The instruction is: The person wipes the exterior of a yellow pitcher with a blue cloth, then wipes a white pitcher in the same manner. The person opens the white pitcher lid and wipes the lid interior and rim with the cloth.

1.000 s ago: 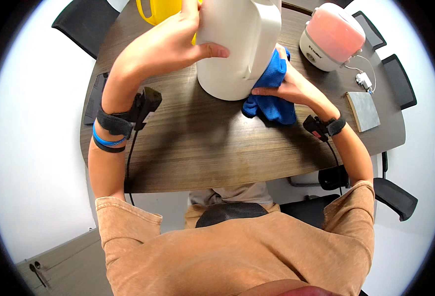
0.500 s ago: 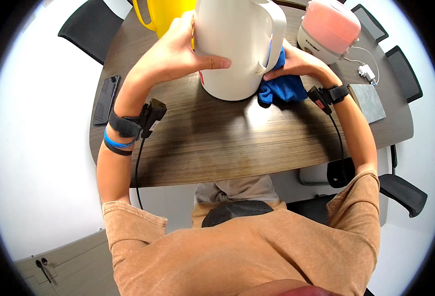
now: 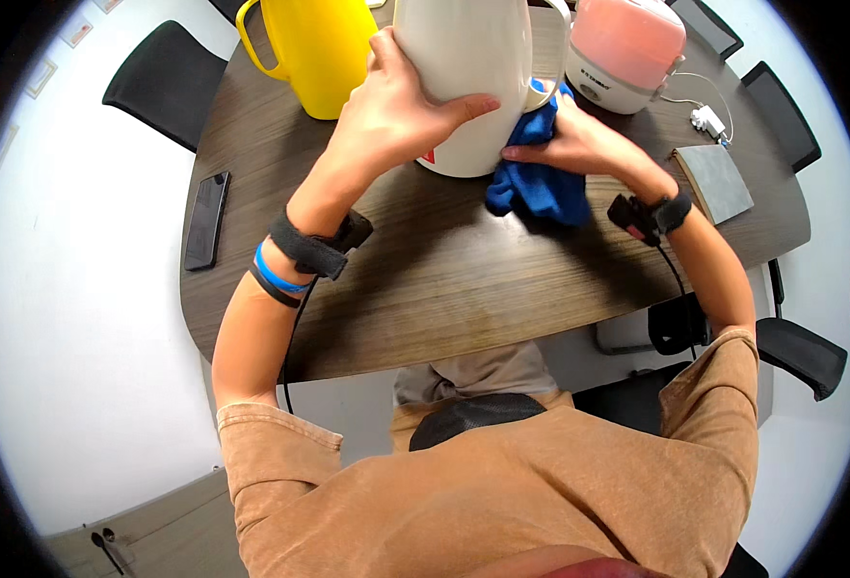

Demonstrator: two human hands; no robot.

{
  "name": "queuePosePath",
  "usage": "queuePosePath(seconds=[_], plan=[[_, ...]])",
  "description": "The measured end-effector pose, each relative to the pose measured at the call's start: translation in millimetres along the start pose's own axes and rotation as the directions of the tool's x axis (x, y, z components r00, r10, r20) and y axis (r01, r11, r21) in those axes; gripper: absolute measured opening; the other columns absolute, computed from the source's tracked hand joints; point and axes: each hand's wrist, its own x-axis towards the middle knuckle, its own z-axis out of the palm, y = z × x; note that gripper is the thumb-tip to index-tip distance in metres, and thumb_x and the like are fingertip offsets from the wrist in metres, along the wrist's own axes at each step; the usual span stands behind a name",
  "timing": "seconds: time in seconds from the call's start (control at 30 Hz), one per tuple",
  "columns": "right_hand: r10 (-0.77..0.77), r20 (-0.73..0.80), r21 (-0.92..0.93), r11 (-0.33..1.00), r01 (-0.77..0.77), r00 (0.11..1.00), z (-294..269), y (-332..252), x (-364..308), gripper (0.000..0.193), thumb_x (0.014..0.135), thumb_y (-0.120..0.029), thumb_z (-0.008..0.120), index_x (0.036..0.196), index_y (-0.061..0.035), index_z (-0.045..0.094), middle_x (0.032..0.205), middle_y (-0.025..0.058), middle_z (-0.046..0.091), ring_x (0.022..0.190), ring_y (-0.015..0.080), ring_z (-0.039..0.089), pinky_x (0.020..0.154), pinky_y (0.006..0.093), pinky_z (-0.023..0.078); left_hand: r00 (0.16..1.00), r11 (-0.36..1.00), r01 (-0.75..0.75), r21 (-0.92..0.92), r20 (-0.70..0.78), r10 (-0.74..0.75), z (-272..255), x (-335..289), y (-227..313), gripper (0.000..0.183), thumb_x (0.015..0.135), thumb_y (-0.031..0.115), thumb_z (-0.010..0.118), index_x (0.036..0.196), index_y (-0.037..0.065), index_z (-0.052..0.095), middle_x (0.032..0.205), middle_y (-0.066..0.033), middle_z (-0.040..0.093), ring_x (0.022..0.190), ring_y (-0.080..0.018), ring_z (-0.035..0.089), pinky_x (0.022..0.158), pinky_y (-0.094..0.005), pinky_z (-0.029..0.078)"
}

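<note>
A tall white jug (image 3: 464,58) with a side handle stands on the wooden table, its top cut off by the picture's upper edge. My left hand (image 3: 401,111) is wrapped round the jug's left side, thumb lying across its front. A blue cloth (image 3: 545,188) hangs bunched in my right hand (image 3: 579,140), which grips it against the lower right side of the jug below the handle. Some of the right fingers are hidden behind the cloth and jug.
A yellow jug (image 3: 319,58) stands left of the white one. At the back right sits a pink and white electric pot (image 3: 623,48), with a white plug (image 3: 706,120) and a grey notebook (image 3: 714,183) nearby. A phone (image 3: 207,222) lies near the table's left edge.
My left hand has shifted right and slightly down along with the view. The cloth hangs lower beside the white jug, and more of the yellow jug shows.
</note>
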Motion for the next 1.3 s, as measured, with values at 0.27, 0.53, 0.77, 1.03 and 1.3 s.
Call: queuePosePath(seconds=[0.27, 0.53, 0.77, 1.03, 1.3], plan=[[0.121, 0.067, -0.208, 0.973, -0.105, 0.990, 6, -82, -46, 0.090, 0.084, -0.037, 0.086, 0.139, 0.0105, 0.033, 0.118, 0.0385, 0.049, 0.102, 0.0560, 0.060, 0.088, 0.0509, 0.054, 0.997, 0.963, 0.061, 0.261, -0.056, -0.048, 3, 10, 20, 0.129, 0.067, 0.072, 0.085, 0.133, -0.023, 0.027, 0.117, -0.0381, 0.063, 0.106, -0.0494, 0.070, 0.090, -0.0470, 0.060], [-0.048, 0.048, -0.429, 0.901, 0.064, 0.998, 8, -100, -47, 0.077, 0.079, -0.029, 0.087, 0.139, -0.0029, 0.047, 0.112, 0.0242, 0.054, 0.094, 0.0415, 0.067, 0.078, 0.0465, 0.058, 0.999, 0.972, -0.019, 0.233, -0.043, 0.030, 0, 17, 9, 0.131, 0.065, 0.074, 0.085, 0.139, -0.023, 0.037, 0.126, -0.0408, 0.056, 0.110, -0.0481, 0.069, 0.092, -0.0461, 0.060], [-0.169, 0.171, -0.466, 0.854, 0.231, 0.971, 8, -95, -35, 0.073, 0.080, -0.034, 0.085, 0.141, -0.0099, 0.054, 0.106, 0.0194, 0.061, 0.087, 0.0379, 0.070, 0.076, 0.0452, 0.059, 1.000, 0.977, 0.007, 0.213, -0.024, -0.002, 1, 18, 6, 0.133, 0.066, 0.078, 0.081, 0.140, -0.023, 0.038, 0.130, -0.0421, 0.053, 0.112, -0.0507, 0.068, 0.089, -0.0469, 0.061], [0.067, 0.112, -0.356, 0.934, -0.023, 0.991, -10, -62, -32, 0.079, 0.081, -0.047, 0.084, 0.144, -0.0160, 0.048, 0.118, 0.0261, 0.064, 0.098, 0.0465, 0.070, 0.085, 0.0515, 0.059, 1.000, 0.964, 0.022, 0.266, -0.014, -0.019, -2, 14, 9, 0.133, 0.068, 0.079, 0.079, 0.139, -0.024, 0.033, 0.129, -0.0424, 0.055, 0.105, -0.0480, 0.072, 0.086, -0.0460, 0.062], [0.021, 0.124, -0.119, 0.993, -0.006, 0.992, -27, -2, -21, 0.087, 0.077, -0.041, 0.090, 0.144, -0.0155, 0.042, 0.130, 0.0224, 0.063, 0.116, 0.0420, 0.067, 0.100, 0.0496, 0.056, 0.998, 0.991, 0.008, 0.137, 0.054, -0.015, -20, 11, 9, 0.121, 0.070, 0.068, 0.084, 0.136, -0.020, 0.036, 0.124, -0.0383, 0.060, 0.104, -0.0451, 0.073, 0.090, -0.0451, 0.061]])
